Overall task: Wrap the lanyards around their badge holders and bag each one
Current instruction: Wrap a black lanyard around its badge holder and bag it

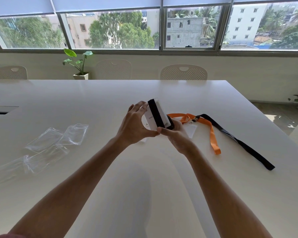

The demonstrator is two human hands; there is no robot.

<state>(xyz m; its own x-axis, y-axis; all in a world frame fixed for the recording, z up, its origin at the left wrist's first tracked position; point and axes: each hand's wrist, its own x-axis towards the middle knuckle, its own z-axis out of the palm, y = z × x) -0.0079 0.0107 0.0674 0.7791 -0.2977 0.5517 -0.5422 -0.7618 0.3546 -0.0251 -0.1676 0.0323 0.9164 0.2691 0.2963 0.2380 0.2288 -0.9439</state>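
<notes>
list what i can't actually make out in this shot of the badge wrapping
- Badge holder, head view: its print is too small to read, and the left hand covers its lower corner.
- Black lanyard wrap: its end goes behind the right hand, so how much is wound is hidden.
- Clear bags: transparent and overlapping, so the count is uncertain.
- Second badge holder: partly hidden by the right hand.
</notes>
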